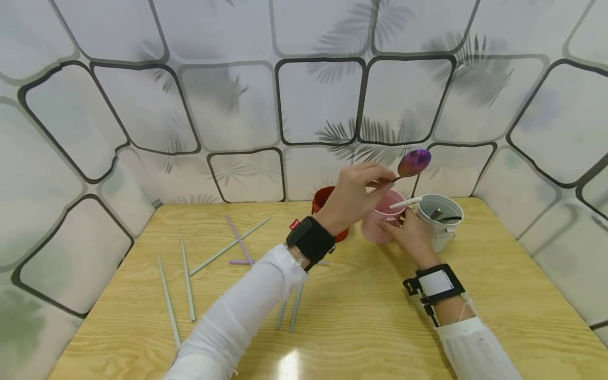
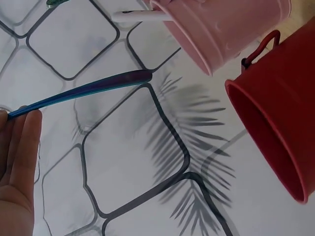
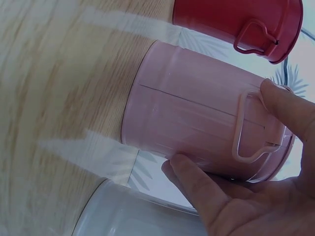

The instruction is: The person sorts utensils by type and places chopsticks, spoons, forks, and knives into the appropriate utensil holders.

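My left hand pinches a shiny purple-blue spoon by its handle, raised above the pink bucket with the spoon's bowl up and to the right. In the left wrist view the spoon stretches away from the fingertips. My right hand grips the pink bucket near its rim. There, in the right wrist view, the thumb lies by the wire handle and the fingers press the bucket's side. A white-handled utensil leans out of the pink bucket.
Right of the pink bucket stands a white bucket holding dark metal utensils. On the other side a red bucket is partly hidden by my left hand. Several green, purple and blue sticks lie on the wooden table. A patterned cloth wall rises behind.
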{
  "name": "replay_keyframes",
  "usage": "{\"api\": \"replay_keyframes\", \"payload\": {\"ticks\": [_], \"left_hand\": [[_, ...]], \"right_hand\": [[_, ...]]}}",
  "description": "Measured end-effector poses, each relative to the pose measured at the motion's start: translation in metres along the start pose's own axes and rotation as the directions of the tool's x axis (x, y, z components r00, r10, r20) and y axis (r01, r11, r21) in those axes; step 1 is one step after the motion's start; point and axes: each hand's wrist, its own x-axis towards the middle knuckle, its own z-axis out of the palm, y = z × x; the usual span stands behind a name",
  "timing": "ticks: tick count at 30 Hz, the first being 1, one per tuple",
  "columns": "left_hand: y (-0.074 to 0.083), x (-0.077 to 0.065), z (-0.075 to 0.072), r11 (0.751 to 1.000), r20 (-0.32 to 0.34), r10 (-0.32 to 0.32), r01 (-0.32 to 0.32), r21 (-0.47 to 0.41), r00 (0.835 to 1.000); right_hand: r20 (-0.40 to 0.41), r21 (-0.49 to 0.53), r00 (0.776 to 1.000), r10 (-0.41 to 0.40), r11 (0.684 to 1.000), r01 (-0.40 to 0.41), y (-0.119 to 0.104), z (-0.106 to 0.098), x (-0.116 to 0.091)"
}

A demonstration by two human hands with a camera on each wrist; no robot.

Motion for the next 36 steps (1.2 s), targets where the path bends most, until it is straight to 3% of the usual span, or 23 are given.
{"api": "replay_keyframes", "payload": {"ticks": [9, 14, 20, 27, 31, 36], "left_hand": [[-0.007, -0.002, 0.017, 0.998, -0.108, -0.037, 0.031, -0.053, 0.993], [-0.01, -0.005, 0.025, 0.998, -0.111, -0.042, 0.036, -0.057, 0.993], [-0.016, -0.016, 0.036, 0.987, -0.024, -0.142, 0.14, -0.078, 0.99], [-0.028, -0.026, 0.05, 0.965, 0.091, -0.257, 0.261, -0.03, 0.962], [-0.033, -0.03, 0.057, 0.956, 0.139, -0.291, 0.293, 0.003, 0.947], [-0.036, -0.032, 0.061, 0.952, 0.207, -0.303, 0.286, 0.107, 0.93]], "right_hand": [[-0.014, -0.007, 0.999, -0.034, 0.999, 0.034, 0.003, 0.001, 0.001], [-0.011, -0.049, 1.0, -0.028, 0.998, 0.027, 0.003, 0.0, 0.001], [0.003, -0.016, 0.999, -0.036, 0.999, 0.036, 0.003, 0.0, 0.001], [0.0, -0.002, 1.0, -0.031, 1.0, 0.031, 0.003, -0.002, -0.001], [-0.009, 0.016, 0.999, -0.039, 0.999, 0.04, 0.003, -0.002, -0.002], [-0.029, -0.002, 0.995, -0.098, 0.995, 0.098, 0.002, -0.001, -0.001]]}}
